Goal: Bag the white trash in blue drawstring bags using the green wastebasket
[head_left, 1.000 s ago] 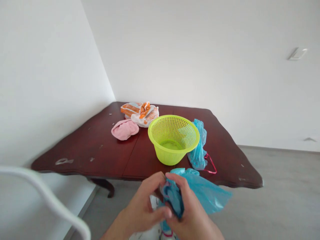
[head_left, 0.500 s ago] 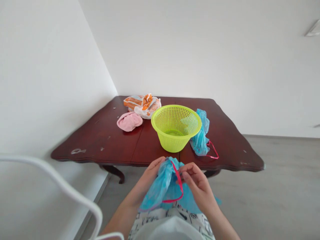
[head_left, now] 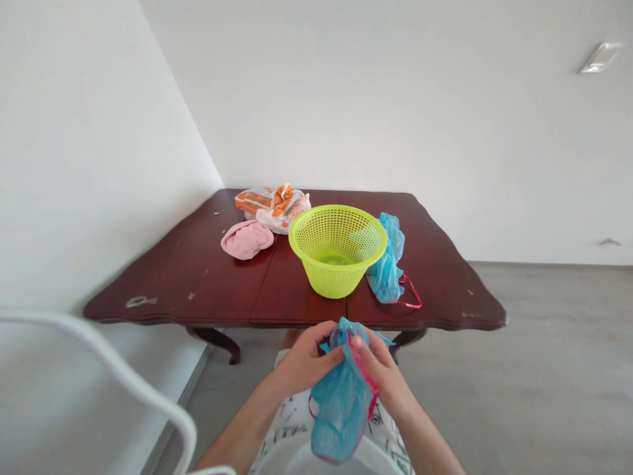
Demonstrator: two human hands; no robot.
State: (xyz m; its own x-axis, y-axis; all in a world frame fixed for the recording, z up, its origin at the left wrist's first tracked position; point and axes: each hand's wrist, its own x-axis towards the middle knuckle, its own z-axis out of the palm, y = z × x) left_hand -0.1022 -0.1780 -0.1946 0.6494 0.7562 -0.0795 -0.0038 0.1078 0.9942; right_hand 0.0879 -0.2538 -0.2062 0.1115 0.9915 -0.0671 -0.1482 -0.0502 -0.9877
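A crumpled, see-through blue plastic bag (head_left: 339, 402) with a pink-red drawstring hangs over my lap in front of the table. My left hand (head_left: 306, 359) is closed on the bag's upper left part, thumb across the front. Its gathered top is pinched from the other side by my right hand (head_left: 383, 369), where the drawstring runs down past the thumb. Beyond my hands, a lime-green plastic basket (head_left: 331, 280) stands upright on the table. Against its right side lies another blue bag (head_left: 388, 267), with a red-pink string loop trailing from it.
The dark red wooden table (head_left: 217, 290) has a wavy edge and curved legs. On its left half lie a folded pink cloth (head_left: 247, 239) and a white-and-orange plastic bag (head_left: 274, 204). A white cable-like strip (head_left: 123, 366) curves across the lower left. White walls stand behind and left.
The blue bag has been turned and gathered between my hands, and its lower part now hangs down in front. My hands are closer together. The whole view has shifted slightly.
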